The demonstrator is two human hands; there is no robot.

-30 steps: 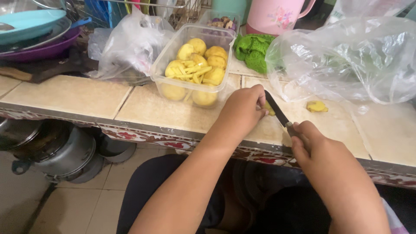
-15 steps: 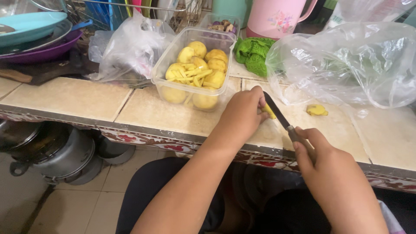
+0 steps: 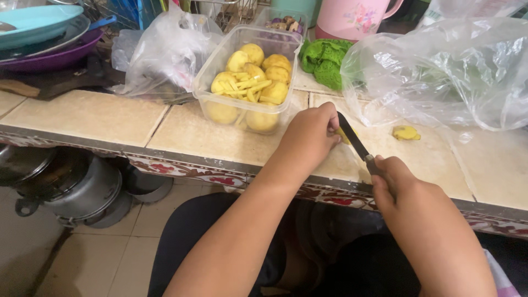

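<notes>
Here, near the centre of the frame, the person's left hand (image 3: 312, 136) curls down over a yellow piece (image 3: 345, 135) on the tiled counter (image 3: 88, 113), fingers closed around it so that only a sliver of yellow shows at the hand's right edge. The right hand (image 3: 404, 184), lower right of centre, is wrapped tight around the handle of a dark knife (image 3: 353, 138) — the blade slants up and to the left, its tip just beside the left hand's knuckles, touching or nearly touching the yellow piece; which of the two cannot be told.

Just above the left hand stands a clear plastic tub (image 3: 212, 91) holding peeled yellow potatoes (image 3: 276, 92) and a few cut strips (image 3: 247, 91). A small yellow scrap (image 3: 406, 132) lies on the counter to the right of the blade, well apart from both hands. Behind it, in the upper right, spreads a large clear plastic bag (image 3: 440, 71); a second crumpled bag (image 3: 165, 52) sits left of the tub. A green cloth (image 3: 325, 58) and a pink jug (image 3: 355, 16) occupy the top centre — stacked plates (image 3: 44, 33) fill the upper left. Metal pots (image 3: 66, 184) stand on the floor, lower left.
</notes>
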